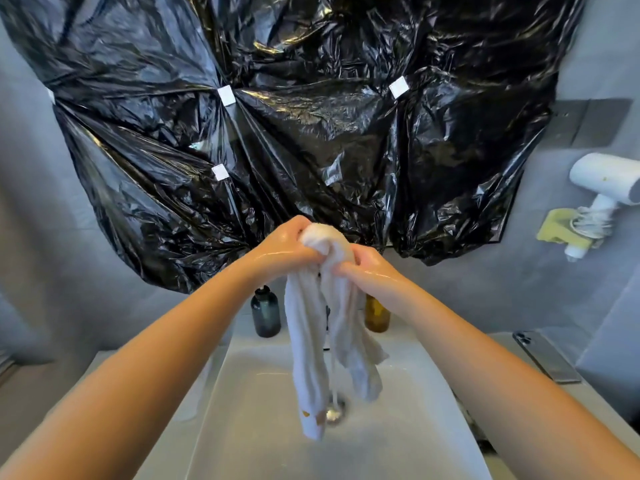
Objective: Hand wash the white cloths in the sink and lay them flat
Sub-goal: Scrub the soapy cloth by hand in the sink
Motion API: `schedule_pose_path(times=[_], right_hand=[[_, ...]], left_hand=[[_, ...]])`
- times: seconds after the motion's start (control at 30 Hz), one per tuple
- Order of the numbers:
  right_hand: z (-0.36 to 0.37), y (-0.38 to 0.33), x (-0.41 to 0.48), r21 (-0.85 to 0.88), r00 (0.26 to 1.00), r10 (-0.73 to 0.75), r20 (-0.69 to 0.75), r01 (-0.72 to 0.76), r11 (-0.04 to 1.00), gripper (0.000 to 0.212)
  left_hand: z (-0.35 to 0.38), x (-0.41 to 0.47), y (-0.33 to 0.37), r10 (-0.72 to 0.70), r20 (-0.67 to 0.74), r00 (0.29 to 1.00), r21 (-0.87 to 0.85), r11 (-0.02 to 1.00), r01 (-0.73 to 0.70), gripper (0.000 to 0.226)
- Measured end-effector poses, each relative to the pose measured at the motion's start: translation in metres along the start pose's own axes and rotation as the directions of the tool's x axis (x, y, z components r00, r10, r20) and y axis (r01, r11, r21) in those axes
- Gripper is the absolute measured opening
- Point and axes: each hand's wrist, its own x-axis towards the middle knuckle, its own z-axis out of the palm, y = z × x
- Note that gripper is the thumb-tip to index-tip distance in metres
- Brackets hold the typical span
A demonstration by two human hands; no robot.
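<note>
Wringing stage, judged: left hand [289, 247] and right hand [367, 268] both clench white cloth [318, 341] bunched above sink [398, 427], water dripping toward drain; laying flat not yet done.

1. Grey walls [79, 209] all round, matte finish.
2. Black plastic sheet [311, 133] covers the upper centre of the frame; crinkled, with bright glare streaks from the room light.
3. White tape squares [227, 95] hold the sheet at several spots.
4. Grey wall plate [588, 123], upper right.
5. White hair dryer [609, 181] in a yellow-green holder [557, 230] on the right wall, cord coiled round the handle.
6. Dark bottle [265, 315] and amber bottle [376, 315] stand at the back wall, centre.
7. Phone [545, 356] lies flat on the pale counter [504, 341], right.
</note>
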Motion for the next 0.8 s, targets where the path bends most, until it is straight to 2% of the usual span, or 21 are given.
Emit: schedule_pose_path(times=[0.1, 0.17, 0.2, 0.27, 0.33, 0.43, 0.53, 0.57, 0.67, 0.8], right_hand=[[-0.001, 0.000, 0.002, 0.047, 0.996, -0.041, -0.078, 0.045, 0.998, 0.027], [-0.001, 0.003, 0.000, 0.125, 0.995, -0.039, -0.095, 0.050, 0.991, 0.027], [-0.002, 0.006, -0.002, 0.186, 0.996, -0.031, -0.084, 0.046, 0.981, 0.035], [0.000, 0.013, -0.009, 0.300, 0.999, -0.032, 0.021, 0.024, 0.954, 0.053], [0.004, 0.023, -0.013, 0.354, 0.993, -0.024, 0.119, -0.020, 0.935, 0.064], [0.006, 0.032, -0.017, 0.380, 0.975, 0.026, 0.219, -0.109, 0.918, 0.061], [0.013, 0.055, -0.017, 0.357, 0.947, 0.099, 0.304, -0.210, 0.910, 0.055], [0.019, 0.065, -0.018, 0.365, 0.942, 0.141, 0.305, -0.253, 0.896, 0.060], [0.045, 0.093, -0.019, 0.314, 0.931, 0.243, 0.273, -0.325, 0.892, 0.098], [0.075, 0.122, -0.023, 0.345, 0.955, 0.269, 0.126, -0.296, 0.891, 0.095]], left_hand=[[0.000, 0.002, 0.004, 0.038, 0.106, 0.994, 0.101, 0.994, -0.049, 0.046], [0.002, 0.002, 0.010, 0.076, 0.093, 0.993, 0.036, 0.996, -0.079, 0.048], [0.004, 0.003, 0.015, 0.090, 0.054, 0.995, -0.025, 0.996, -0.088, 0.050], [0.007, 0.009, 0.024, 0.104, -0.019, 0.994, -0.149, 0.983, -0.106, 0.051], [0.012, 0.017, 0.033, 0.098, -0.053, 0.994, -0.196, 0.975, -0.107, 0.051], [0.018, 0.029, 0.045, 0.111, -0.008, 0.994, -0.040, 0.993, -0.111, 0.052], [0.028, 0.037, 0.056, 0.164, 0.194, 0.967, 0.167, 0.966, -0.198, 0.044], [0.033, 0.039, 0.060, 0.168, 0.236, 0.957, 0.198, 0.956, -0.217, 0.043], [0.048, 0.043, 0.066, 0.183, 0.268, 0.946, 0.155, 0.961, -0.230, 0.043], [0.055, 0.041, 0.072, 0.224, 0.277, 0.934, 0.054, 0.967, -0.248, 0.047]])
